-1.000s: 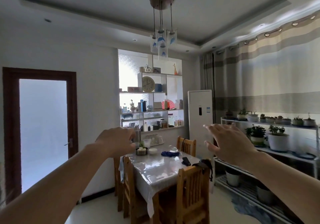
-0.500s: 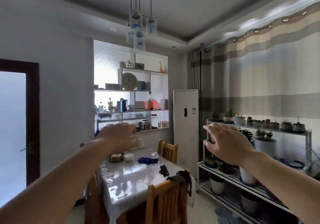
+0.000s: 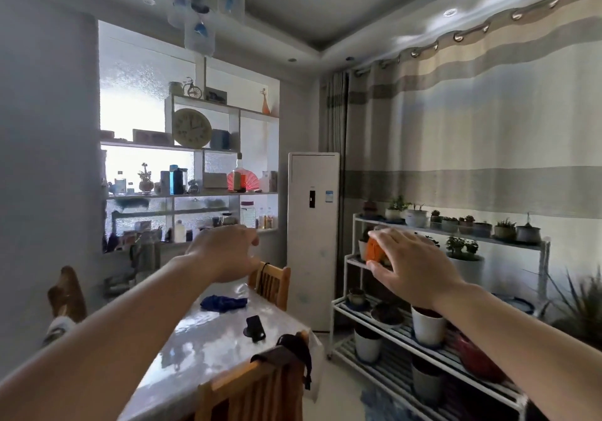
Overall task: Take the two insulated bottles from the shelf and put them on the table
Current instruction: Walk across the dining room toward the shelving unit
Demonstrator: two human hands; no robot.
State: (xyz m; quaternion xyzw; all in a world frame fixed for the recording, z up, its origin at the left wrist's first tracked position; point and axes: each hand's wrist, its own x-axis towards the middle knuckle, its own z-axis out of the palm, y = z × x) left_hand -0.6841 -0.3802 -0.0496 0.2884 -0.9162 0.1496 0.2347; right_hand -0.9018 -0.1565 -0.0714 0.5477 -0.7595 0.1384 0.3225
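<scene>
Both my forearms showing bare, no sleeves reaching into view. My left hand [image 3: 224, 254] and right hand [image 3: 410, 269] wearing no gloves, no rings or watch showing. Wrists bare too; nails looking short, unpainted.

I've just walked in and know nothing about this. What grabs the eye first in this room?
Two bare arms stretch forward, the left hand and right hand both open and empty above the dining table. Behind them a backlit wall shelf glows, crowded with bottles and a round clock. On the right, a white rack carries rows of potted plants under a striped curtain.
</scene>
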